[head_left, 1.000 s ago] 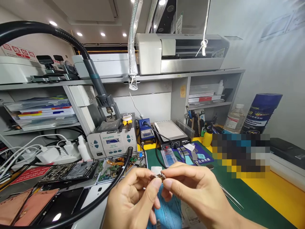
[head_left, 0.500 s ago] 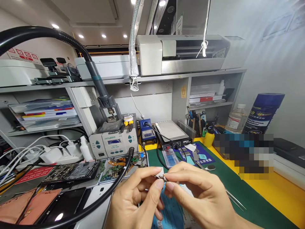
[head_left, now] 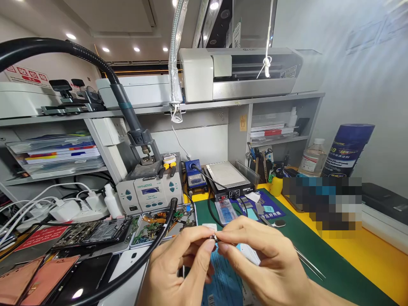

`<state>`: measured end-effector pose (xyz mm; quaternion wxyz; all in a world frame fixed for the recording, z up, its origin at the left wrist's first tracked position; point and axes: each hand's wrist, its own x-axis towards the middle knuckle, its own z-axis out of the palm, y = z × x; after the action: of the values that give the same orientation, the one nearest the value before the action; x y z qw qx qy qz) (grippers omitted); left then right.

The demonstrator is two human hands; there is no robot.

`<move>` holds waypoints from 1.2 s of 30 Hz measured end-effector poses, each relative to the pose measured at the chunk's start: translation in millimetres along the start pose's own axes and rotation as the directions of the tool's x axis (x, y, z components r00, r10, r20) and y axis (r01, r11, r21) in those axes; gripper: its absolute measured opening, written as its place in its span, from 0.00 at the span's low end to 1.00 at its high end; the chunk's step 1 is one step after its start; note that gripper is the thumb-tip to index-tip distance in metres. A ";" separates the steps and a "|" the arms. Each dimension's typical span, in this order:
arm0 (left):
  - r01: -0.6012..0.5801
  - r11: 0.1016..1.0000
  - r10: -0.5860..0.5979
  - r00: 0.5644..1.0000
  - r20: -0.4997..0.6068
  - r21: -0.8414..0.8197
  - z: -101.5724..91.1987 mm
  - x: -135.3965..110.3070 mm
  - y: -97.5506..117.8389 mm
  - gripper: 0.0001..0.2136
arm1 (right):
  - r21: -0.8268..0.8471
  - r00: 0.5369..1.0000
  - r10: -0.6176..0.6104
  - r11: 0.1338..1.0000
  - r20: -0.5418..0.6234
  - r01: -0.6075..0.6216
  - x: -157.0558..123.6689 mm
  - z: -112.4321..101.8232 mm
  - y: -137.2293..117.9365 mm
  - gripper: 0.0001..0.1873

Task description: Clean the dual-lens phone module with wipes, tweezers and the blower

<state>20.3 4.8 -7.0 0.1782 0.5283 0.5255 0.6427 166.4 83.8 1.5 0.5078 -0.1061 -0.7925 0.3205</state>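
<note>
Both hands meet low in the middle of the view, fingertips together over a tiny dark and metallic part [head_left: 214, 238]. My left hand [head_left: 181, 263] is closed, pinching the part between thumb and index finger. From the other side, my right hand [head_left: 264, 255] pinches it too, thumb and index finger closed. The part is mostly covered by fingertips, and its exact kind cannot be made out. Below the hands lies a blue printed packet [head_left: 225, 278] on the green mat [head_left: 331, 265]. Metal tweezers [head_left: 309, 263] rest to the right of my right hand.
A hot-air rework station [head_left: 149, 191] stands at the back left, its black hose [head_left: 140, 265] curving across the front. Nearby are a tray of circuit boards [head_left: 153, 227], a hot plate [head_left: 228, 176], phone panels [head_left: 54, 276], a yellow bottle [head_left: 276, 183] and a spray can [head_left: 347, 148].
The view has shifted slightly, moving the background a little left. My fingertips have closed in tighter around the small part, so less of it shows.
</note>
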 end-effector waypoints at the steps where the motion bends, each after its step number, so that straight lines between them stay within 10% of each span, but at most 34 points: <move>1: -0.011 1.000 0.011 1.000 0.002 0.019 -0.5 -0.1 -0.9 0.05 | 0.005 1.000 0.005 1.000 0.003 -0.005 0.0 0.0 0.5 0.14; 15: -0.404 0.820 0.349 0.915 0.204 0.405 -19.0 7.5 -7.8 0.12 | 0.001 0.999 0.031 1.000 -0.009 -0.031 -0.1 1.7 1.2 0.09; 22: -0.511 0.797 0.445 0.857 0.261 0.322 -20.4 11.1 -6.3 0.13 | -0.013 1.000 0.000 1.000 -0.006 0.000 1.4 1.8 1.5 0.09; 29: -0.507 0.809 0.440 0.858 0.263 0.298 -21.1 11.5 -5.7 0.12 | -0.037 0.993 -0.119 0.992 -0.027 0.117 0.8 1.1 4.2 0.10; 36: -0.376 0.890 0.320 0.918 0.236 0.257 -20.0 12.4 -1.7 0.11 | 0.009 0.993 0.118 0.993 -0.004 -0.118 3.2 0.9 1.1 0.06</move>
<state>-2.3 5.4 0.0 0.0269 0.6928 0.4933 0.5253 163.9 85.9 3.0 0.4900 -0.1513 -0.7824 0.3534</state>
